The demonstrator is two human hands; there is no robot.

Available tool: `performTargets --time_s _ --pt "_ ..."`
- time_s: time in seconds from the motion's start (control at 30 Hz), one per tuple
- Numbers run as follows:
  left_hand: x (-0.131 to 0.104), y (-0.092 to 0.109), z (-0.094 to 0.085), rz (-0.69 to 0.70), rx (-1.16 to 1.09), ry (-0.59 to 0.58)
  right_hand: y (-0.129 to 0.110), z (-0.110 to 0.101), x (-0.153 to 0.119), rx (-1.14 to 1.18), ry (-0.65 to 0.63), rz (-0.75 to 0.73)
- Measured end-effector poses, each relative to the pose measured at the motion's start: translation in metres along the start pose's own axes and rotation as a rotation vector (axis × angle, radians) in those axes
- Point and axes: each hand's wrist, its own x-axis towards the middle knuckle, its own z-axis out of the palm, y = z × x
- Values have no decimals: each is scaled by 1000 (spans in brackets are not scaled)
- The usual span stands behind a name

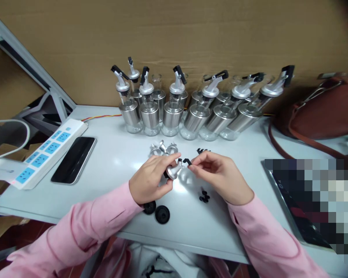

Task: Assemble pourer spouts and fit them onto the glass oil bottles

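Note:
My left hand (150,177) is closed around a silver pour spout (173,170) with a black base and a small black tip. Between the thumb and fingers of my right hand (220,175) is a small black lever cap (187,161), held just right of the spout and apart from it. Behind my left hand lie several silver spout tops (162,146). Small black plugs (204,197) sit below my right hand, and more black lever caps (203,150) lie behind it, partly hidden. Two round black discs (162,214) rest near my left wrist.
A row of glass bottles with steel sleeves (173,114) and spouts stands at the back. On the left lie a phone (74,160) and a white power strip (50,154). At the right are a brown bag (321,108) and a dark-framed, partly blurred screen (295,216).

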Motion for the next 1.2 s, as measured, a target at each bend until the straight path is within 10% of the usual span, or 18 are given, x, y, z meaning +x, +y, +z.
performTargets --time_s 0.23,1.2 --pt "0 -1 0 6 29 -19 -2 7 0 356 -2 32" --pt "2 1 0 15 96 -64 -5 14 -3 353 -127 128"
